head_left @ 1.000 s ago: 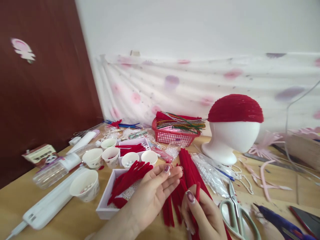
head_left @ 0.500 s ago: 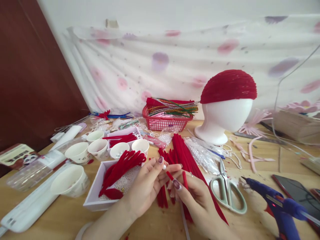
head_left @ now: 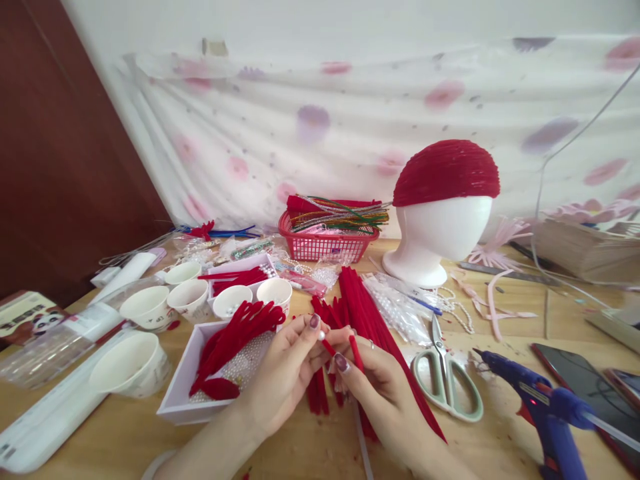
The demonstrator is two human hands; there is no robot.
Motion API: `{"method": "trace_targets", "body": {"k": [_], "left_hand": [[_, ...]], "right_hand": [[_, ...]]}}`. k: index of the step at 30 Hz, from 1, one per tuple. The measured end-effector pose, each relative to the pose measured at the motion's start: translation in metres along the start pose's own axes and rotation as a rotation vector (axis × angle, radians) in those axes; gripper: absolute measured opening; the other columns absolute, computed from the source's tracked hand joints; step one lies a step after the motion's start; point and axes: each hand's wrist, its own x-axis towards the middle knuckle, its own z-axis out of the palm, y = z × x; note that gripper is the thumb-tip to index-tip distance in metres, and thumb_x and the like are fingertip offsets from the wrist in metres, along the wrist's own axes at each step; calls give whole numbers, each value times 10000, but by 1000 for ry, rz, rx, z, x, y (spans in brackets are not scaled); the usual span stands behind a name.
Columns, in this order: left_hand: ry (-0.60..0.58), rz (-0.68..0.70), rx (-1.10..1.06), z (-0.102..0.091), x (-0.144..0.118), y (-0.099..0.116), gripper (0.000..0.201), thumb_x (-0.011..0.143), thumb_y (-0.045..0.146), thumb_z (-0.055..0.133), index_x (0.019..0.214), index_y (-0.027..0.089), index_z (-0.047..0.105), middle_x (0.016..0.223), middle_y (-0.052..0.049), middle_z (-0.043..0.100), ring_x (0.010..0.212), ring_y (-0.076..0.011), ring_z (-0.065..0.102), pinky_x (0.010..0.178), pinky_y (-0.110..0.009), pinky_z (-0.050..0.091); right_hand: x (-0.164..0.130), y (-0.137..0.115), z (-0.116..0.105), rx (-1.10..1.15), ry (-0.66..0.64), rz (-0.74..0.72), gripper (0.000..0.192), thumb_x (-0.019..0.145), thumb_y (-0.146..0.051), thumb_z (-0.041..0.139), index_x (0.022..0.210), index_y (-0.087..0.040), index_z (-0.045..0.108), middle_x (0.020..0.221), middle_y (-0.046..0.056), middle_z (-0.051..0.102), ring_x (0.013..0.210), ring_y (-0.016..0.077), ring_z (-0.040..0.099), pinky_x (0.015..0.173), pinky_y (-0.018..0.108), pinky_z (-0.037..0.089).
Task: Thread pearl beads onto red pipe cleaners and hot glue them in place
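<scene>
A white pearl bead [head_left: 321, 335] is pinched between the thumb and fingertips of my left hand [head_left: 277, 377]. My right hand [head_left: 383, 383] grips a short piece of red pipe cleaner [head_left: 356, 352] between thumb and fingers. One end of that piece points at the bead and appears to meet it; whether it has entered the hole cannot be made out. Below and behind my fingers lie more red pipe cleaners [head_left: 370, 320]. Left of my left hand, a white box [head_left: 173, 407] holds looped red pieces [head_left: 235, 340] over loose pearls.
Paper cups [head_left: 133, 367] stand at the left. Behind are a red basket [head_left: 327, 247] of pipe cleaners and a white foam head [head_left: 440, 230] wearing a red cap [head_left: 447, 173]. Scissors [head_left: 445, 383], a blue glue gun [head_left: 540, 393] and a phone [head_left: 575, 373] lie at the right.
The end of the red pipe cleaner has come closer to the bead, and my hands have drawn slightly together. The whole view has shifted a little as the head turned right.
</scene>
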Motion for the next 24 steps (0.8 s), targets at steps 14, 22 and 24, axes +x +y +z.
{"method": "trace_targets", "body": {"k": [14,22,24], "left_hand": [[-2,3,49,-1,0,-1,343,753,375,925,801,175,650,853,-74,830,948,-246,782,865,-350,600],[10,47,174,1,-1,-1,353,715,426,939,756,174,696,874,-64,834,854,-181,765,788,-254,584],[3,40,166,1,-1,0,355,711,446,936,766,163,730,863,-68,834,843,-184,768,800,-262,594]], "right_hand": [[1,0,-1,11,-10,30,289,1025,-287,509,746,-221,544,707,-22,520,655,163,490,647,295,419],[2,3,-3,25,-25,69,407,1039,-421,542,690,-210,541,725,5,544,696,173,508,665,298,409],[2,3,-2,55,-34,101,434,1035,-492,550,709,-206,552,718,3,550,687,167,517,653,288,419]]}}
